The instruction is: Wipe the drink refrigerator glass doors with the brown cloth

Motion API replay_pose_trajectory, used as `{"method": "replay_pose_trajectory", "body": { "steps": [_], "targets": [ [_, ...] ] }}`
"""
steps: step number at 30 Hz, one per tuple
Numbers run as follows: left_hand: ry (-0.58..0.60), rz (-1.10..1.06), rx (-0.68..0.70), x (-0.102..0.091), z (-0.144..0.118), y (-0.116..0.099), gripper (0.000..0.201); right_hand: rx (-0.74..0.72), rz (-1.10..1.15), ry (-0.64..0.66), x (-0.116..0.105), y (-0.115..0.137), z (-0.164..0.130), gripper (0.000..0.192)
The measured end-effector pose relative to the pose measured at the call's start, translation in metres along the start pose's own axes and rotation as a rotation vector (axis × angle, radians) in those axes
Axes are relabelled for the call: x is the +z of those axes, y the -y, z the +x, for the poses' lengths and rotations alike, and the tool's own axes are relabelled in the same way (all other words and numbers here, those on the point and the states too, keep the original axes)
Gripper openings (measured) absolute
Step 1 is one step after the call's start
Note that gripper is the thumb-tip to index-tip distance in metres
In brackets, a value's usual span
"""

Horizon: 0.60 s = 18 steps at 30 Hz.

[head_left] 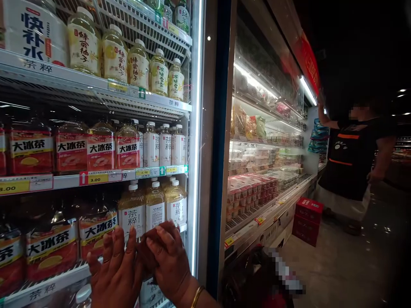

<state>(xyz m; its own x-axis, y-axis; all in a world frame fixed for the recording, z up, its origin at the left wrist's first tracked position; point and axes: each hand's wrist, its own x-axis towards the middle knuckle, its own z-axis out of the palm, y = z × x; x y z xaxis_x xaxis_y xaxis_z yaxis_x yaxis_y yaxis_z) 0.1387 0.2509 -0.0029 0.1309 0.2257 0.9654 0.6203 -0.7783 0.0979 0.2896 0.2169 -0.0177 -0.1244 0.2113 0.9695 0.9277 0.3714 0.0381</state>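
My left hand (115, 267) is raised in front of the drinks cooler, its fingers spread and nothing gripped in them. Close beside it, my right hand (171, 259) has its fingers bent over a folded reddish-brown cloth (146, 254). Part of that cloth is hidden by the fingers and lies against the edge of my left hand. A gold bangle (197, 296) circles my right wrist. Just behind the hands stand bottles of pale tea (131, 211) with white labels and red-labelled bottles of iced tea (98, 229). Whether glass lies between hands and bottles I cannot tell for sure.
Yellow honey-drink bottles (84, 45) fill an upper shelf. A lit frame edge (196, 128) borders the cooler. To the right are an open chilled display (257, 192), red boxes (307, 220) on the floor, and a person in black (351, 158) reaching up.
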Motion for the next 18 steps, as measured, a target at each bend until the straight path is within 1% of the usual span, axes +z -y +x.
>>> {"method": "replay_pose_trajectory", "body": {
  "steps": [2, 4, 7, 10, 12, 13, 15, 18],
  "targets": [
    [0.01, 0.027, 0.001, 0.002, -0.001, 0.0, 0.082, 0.053, 0.013, 0.001, -0.002, -0.003, 0.01, 0.071],
    [-0.011, 0.053, -0.005, 0.003, -0.001, 0.0, 0.082, 0.067, 0.03, -0.011, -0.002, -0.001, 0.022, 0.074],
    [-0.02, 0.084, 0.007, 0.004, -0.001, -0.002, 0.08, 0.045, 0.068, 0.0, -0.003, 0.006, 0.03, 0.069],
    [0.005, 0.134, 0.021, 0.001, 0.0, -0.004, 0.083, -0.014, 0.117, 0.031, -0.006, 0.009, 0.018, 0.062],
    [0.012, 0.157, 0.011, -0.001, 0.0, -0.006, 0.084, -0.052, 0.141, 0.048, -0.009, 0.005, 0.005, 0.061],
    [0.033, 0.168, 0.006, -0.002, 0.0, -0.007, 0.083, -0.059, 0.145, 0.052, -0.011, 0.002, -0.001, 0.062],
    [0.041, 0.181, -0.022, -0.003, -0.001, -0.009, 0.081, -0.046, 0.149, 0.052, -0.014, -0.005, -0.007, 0.063],
    [0.093, 0.185, -0.072, -0.004, -0.002, -0.012, 0.077, 0.014, 0.147, 0.046, -0.017, -0.01, -0.001, 0.065]
  ]
}}
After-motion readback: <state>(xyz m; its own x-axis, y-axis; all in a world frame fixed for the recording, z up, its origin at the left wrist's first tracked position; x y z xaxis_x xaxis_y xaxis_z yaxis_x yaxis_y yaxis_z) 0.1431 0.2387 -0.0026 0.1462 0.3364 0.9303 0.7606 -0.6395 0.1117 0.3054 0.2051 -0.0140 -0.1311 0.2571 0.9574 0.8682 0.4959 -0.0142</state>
